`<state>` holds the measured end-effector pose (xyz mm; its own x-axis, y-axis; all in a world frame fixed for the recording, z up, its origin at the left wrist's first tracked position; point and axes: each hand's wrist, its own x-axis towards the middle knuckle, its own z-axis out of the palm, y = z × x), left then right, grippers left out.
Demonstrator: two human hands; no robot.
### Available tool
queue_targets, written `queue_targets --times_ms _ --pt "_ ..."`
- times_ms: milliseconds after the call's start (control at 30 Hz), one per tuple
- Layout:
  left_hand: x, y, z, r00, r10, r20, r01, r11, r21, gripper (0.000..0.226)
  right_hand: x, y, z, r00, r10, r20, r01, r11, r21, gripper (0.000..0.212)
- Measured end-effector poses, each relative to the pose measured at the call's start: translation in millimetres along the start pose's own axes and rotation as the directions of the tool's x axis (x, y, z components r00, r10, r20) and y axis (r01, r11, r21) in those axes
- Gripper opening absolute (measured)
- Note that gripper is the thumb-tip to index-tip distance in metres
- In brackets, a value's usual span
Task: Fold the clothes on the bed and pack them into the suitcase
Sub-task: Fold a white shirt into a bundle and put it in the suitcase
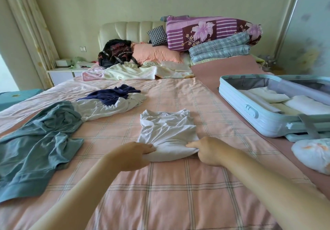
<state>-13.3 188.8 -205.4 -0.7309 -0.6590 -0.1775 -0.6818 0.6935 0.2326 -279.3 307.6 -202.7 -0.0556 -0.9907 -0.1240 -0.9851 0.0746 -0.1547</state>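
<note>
A white shirt (167, 129) lies lengthwise in the middle of the pink checked bed (160, 194), folded into a narrow strip. My left hand (132, 155) grips its near left corner and my right hand (209, 151) grips its near right corner, with the near edge rolled up between them. A light blue suitcase (250, 115) lies open at the right of the bed, with folded white clothes (303, 104) inside. A teal garment (35, 149) is crumpled at the left. A navy and white garment (110, 101) lies in a heap behind it.
A white bundle with orange marks (312, 153) sits at the right edge below the suitcase. Pillows, a black backpack (116, 53), a cream blanket (142, 70) and stacked quilts (214, 33) crowd the headboard. A nightstand (66, 72) stands at the far left.
</note>
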Motion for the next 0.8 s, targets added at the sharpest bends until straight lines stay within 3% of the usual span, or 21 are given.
queue_targets --times_ms 67,133,200,267,367,433,567,633,733,800 --pt "2.7 1.9 -9.2 0.998 -0.064 -0.019 0.063 0.996 -0.069 0.033 6.3 0.6 -5.0 0.999 0.026 -0.021 -0.024 0.997 0.076 0.043" --pt "17.2 1.1 -11.1 0.975 -0.042 -0.22 0.032 0.998 -0.049 0.034 15.4 -3.0 -7.7 0.987 0.064 -0.148 -0.037 0.984 0.174 0.034" --pt "40.0 -3.8 -8.7 0.906 0.009 -0.423 -0.028 0.999 -0.038 0.03 31.1 -3.9 -6.8 0.936 0.114 -0.333 -0.058 0.983 0.173 0.032" --pt "62.9 -10.6 -8.0 0.856 0.003 -0.518 -0.024 0.999 -0.034 0.026 48.8 -3.2 -5.5 0.891 0.188 -0.413 -0.123 0.976 0.179 0.033" --pt "87.8 -25.6 -6.9 0.869 -0.146 -0.473 0.122 0.989 -0.082 0.034 73.4 2.7 -1.2 0.867 0.326 -0.377 -0.244 0.937 0.248 0.038" --pt "96.9 -32.2 -3.1 0.875 -0.204 -0.439 0.168 0.978 -0.122 0.026 85.2 10.5 5.9 0.842 0.383 -0.379 -0.29 0.915 0.281 0.031" --pt "108.6 -38.8 -3.1 0.778 -0.327 -0.537 0.192 0.937 -0.292 0.024 99.6 28.3 13.8 0.75 0.444 -0.491 -0.306 0.89 0.338 0.015" --pt "111.8 -44.6 -3.6 0.756 -0.376 -0.536 0.267 0.924 -0.273 0.03 102.1 33.3 15.2 0.724 0.435 -0.536 -0.281 0.895 0.347 0.016" --pt "112.0 -44.7 -1.2 0.78 -0.41 -0.473 0.415 0.904 -0.099 0.027 105.8 29.5 17.8 0.727 0.362 -0.584 -0.218 0.928 0.303 0.01" --pt "111.6 -36.9 -2.4 0.74 -0.331 -0.586 0.391 0.92 -0.026 0.027 109.0 19.0 16.3 0.743 0.227 -0.63 -0.116 0.97 0.213 0.017"
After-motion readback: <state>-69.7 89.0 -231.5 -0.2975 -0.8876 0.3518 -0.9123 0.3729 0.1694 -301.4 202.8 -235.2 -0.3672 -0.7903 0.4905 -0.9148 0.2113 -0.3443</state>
